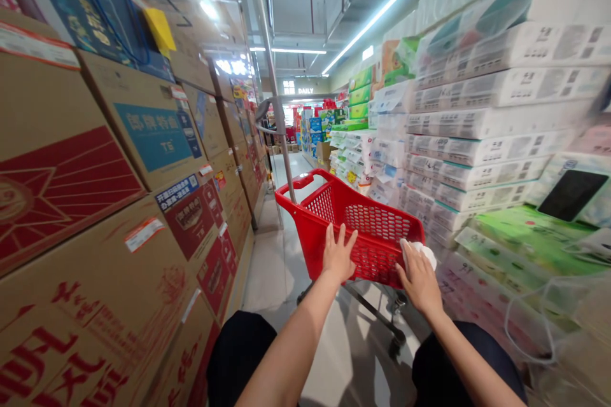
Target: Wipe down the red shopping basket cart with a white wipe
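One red cart [319,255] mid-frame; my left hand [340,255] before its side, fingers spread wide, gripping nothing; my right hand [420,278], right of centre, half-curled, holding white wad [428,255]

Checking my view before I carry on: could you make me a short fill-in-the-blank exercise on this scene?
The shopping cart's basket is coloured ____.
A white wad is at the person's ____ hand.
Cardboard boxes are stacked on the picture's ____ side.
The English word on the distant sign is ____.

Missing words: red; right; left; DAILY.
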### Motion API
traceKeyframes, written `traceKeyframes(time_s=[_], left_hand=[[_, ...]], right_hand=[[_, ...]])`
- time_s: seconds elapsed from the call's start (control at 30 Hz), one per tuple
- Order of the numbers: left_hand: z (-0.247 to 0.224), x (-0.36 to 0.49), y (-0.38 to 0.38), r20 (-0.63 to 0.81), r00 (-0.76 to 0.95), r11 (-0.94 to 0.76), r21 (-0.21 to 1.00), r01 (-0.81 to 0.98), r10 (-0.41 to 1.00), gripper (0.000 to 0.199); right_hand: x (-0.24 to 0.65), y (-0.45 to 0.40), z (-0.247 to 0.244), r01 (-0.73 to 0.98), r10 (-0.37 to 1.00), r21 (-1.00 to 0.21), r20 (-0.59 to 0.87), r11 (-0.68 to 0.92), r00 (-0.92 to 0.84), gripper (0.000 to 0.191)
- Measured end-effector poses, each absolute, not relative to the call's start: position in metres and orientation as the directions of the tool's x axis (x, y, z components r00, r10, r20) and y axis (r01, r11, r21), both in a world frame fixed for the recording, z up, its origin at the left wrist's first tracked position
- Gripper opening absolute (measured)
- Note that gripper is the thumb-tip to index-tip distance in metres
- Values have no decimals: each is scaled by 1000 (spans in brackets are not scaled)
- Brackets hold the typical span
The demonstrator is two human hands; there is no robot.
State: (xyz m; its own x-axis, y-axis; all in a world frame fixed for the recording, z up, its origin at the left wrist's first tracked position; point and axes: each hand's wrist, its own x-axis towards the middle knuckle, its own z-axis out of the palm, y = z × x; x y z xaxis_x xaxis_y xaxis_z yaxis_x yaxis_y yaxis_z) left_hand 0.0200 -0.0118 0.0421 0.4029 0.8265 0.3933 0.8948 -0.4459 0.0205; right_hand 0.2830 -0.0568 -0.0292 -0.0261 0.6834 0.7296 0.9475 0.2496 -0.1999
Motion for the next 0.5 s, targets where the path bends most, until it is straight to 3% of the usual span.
traceKeyframes(time_s=[0.17, 0.5], left_hand=[[39, 29, -25, 400, 376, -429, 49, 902, 836, 104], [36, 24, -40, 445, 439, -482, -18, 876, 781, 94]], right_hand=[[245, -47, -26, 959, 685, -186, 729, 214, -11, 68], [184, -33, -8, 918, 648, -46, 722, 394, -242, 65]])
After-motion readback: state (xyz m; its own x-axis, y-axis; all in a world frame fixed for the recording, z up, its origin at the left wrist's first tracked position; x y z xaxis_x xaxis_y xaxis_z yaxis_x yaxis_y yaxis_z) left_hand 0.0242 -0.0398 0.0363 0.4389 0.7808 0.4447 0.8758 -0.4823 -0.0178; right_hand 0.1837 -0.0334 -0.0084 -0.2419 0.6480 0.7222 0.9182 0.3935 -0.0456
